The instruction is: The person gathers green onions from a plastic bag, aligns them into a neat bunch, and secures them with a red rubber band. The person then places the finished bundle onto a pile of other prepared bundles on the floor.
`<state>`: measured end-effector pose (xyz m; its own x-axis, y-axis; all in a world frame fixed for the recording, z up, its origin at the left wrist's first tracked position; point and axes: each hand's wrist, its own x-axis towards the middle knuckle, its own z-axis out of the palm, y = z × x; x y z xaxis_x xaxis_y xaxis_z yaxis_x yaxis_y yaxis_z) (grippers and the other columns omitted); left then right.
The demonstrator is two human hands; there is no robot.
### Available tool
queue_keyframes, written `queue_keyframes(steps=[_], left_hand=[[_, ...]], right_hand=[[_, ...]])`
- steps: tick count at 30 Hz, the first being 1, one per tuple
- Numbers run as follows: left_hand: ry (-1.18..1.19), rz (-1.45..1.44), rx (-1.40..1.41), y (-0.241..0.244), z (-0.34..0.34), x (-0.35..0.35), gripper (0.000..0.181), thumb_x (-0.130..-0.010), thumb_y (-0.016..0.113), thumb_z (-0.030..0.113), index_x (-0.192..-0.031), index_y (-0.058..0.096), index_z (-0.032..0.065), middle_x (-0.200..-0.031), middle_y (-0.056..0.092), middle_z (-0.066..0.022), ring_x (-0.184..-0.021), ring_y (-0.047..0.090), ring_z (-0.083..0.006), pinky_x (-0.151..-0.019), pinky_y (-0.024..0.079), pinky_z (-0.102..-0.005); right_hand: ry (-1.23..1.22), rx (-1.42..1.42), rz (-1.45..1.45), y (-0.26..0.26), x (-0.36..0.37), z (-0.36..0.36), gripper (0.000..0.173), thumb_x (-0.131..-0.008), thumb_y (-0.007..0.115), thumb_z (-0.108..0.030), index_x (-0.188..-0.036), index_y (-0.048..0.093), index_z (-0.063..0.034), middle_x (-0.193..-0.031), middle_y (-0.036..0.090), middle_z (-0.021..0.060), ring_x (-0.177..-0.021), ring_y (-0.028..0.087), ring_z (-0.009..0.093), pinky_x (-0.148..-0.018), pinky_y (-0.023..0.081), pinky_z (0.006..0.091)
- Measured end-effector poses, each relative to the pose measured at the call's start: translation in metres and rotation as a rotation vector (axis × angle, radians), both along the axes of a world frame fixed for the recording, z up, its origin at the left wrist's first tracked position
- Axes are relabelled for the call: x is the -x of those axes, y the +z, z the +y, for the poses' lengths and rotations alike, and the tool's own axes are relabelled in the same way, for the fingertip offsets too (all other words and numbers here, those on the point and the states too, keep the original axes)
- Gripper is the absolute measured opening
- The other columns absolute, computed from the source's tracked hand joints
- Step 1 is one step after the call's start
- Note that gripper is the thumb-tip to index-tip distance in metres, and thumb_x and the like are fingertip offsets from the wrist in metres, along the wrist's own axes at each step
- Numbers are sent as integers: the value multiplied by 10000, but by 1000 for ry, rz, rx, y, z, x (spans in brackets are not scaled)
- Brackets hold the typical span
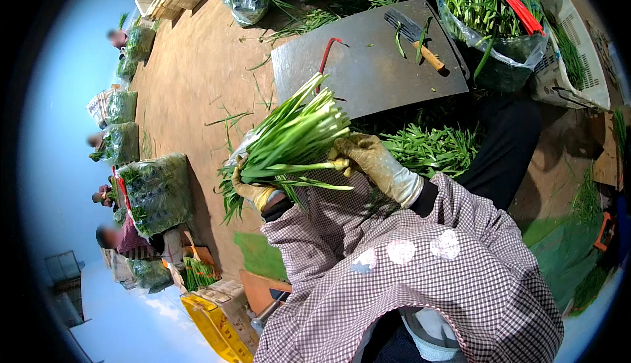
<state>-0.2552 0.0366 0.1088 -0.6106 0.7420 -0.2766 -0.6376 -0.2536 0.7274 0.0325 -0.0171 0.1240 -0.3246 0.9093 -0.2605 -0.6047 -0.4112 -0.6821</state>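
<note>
My left hand [254,190], in a soiled work glove, holds a thick bundle of long green leafy stalks [296,136] near its leafy end. The pale cut ends point up and to the right. My right hand [372,163], gloved too, is at the lower pale ends, with its fingertips around the end of a separate stalk [305,167]. Beyond the bundle, a knife with a wooden handle [428,56] lies on a metal board [389,84], with loose green leaves by its blade. A bent red strip [325,57] is on the board's left part.
Cut green pieces [429,148] are heaped below the board. At the upper right stand a plastic bag of stalks [517,47] with red strips on it and a white crate [596,87]. A yellow crate [207,326] is at the lower left. Several people are along the left, one person [130,235] beside bagged greens [160,190].
</note>
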Motion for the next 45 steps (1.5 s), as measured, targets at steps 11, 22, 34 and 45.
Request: queue_keyframes(steps=[11,22,34,45], left_hand=[[22,-35,159,-1,4,-11,315,-984,537,222,-1229,631,47,-1361,597,-142,-1209,582,-357,-1001,524,-539],[15,-12,208,0,7,-12,392,-1002,419,54,-1370,535,125,-1486,484,-111,-1344,465,-349,-1110,409,-559],[-31,106,226,-9,-1,-7,410,-964,526,53,-1372,514,88,-1471,492,-117,-1289,520,-355,-1060,473,-539],[-183,245,231,-18,1,7,569,-869,531,-131,-1395,466,75,-1310,619,-151,-1157,626,-319,-978,553,-460]], right_hand=[[626,-829,-1047,1,4,-36,232,-962,589,-300,-1044,719,-126,-859,702,104,-769,685,274,-750,558,364],[-25,-18,-177,62,10,46,194,-966,675,-230,-972,670,-37,-728,642,-13,-534,584,83,-437,468,231],[-261,-329,-452,33,-62,24,287,-1019,588,-328,-1076,687,-65,-708,662,0,-560,613,88,-486,500,211],[-367,-835,-421,70,30,19,208,-947,709,-218,-1046,734,-38,-713,700,36,-580,640,103,-510,511,259]])
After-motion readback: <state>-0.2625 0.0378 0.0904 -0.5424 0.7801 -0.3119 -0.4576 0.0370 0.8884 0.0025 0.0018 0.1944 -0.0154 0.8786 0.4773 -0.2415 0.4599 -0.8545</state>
